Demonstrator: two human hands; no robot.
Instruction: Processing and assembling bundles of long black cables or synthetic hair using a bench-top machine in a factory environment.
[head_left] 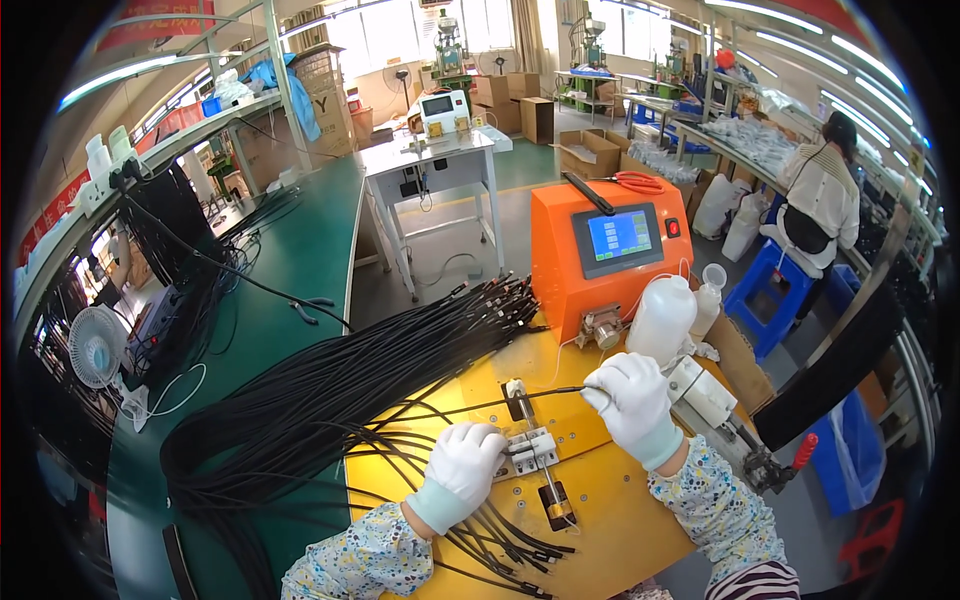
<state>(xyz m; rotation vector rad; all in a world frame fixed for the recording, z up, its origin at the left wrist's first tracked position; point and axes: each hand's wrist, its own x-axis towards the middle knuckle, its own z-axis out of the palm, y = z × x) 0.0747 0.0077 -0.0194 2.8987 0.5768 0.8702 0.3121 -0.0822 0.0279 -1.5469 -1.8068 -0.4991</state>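
Observation:
My left hand, in a white glove, is closed at the left side of a small metal fixture on the yellow plate. A short dark piece, like a cable end, shows at its fingertips; most of it is hidden. My right hand, also gloved, pinches a black cable near its end. That cable runs left over the fixture's far part into a large bundle of black cables. Several loose cable ends lie on the plate nearest me.
Beyond the plate stands an orange machine with a screen, pliers on top. White bottles and a red-handled clamp are near my right hand. A green bench with a fan is left. A person sits far right.

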